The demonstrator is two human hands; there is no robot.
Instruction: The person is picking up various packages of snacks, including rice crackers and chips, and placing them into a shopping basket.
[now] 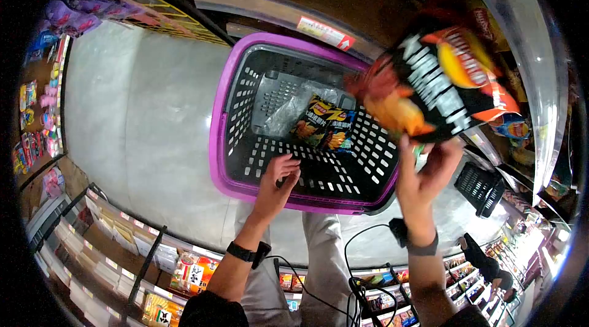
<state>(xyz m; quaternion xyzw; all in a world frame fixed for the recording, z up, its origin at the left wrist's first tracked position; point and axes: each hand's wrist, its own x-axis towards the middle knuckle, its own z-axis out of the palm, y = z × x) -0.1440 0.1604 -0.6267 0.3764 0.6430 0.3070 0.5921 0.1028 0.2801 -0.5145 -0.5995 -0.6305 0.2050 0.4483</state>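
Note:
My right hand [426, 173] pinches the lower edge of a large black and orange bag of potato chips [438, 84], which is smeared by motion. The bag hangs over the right rim of a black shopping basket [343, 181] with a purple rim. Over the basket's near side is my left hand [281, 178], holding nothing, with its fingers loosely bent and apart from the thumb. Inside the basket lie two small dark chip bags, one with yellow print [314, 119] and one with blue [339, 129]. Clear crinkled plastic [288, 109] lies beside them.
A shelf edge with a price tag [326, 32] runs behind the basket. More snack bags [512, 127] sit on the right-hand shelf. Another black basket [480, 189] stands on the floor at right. Black cables [353, 278] hang before my legs. A person [485, 262] is far off at lower right.

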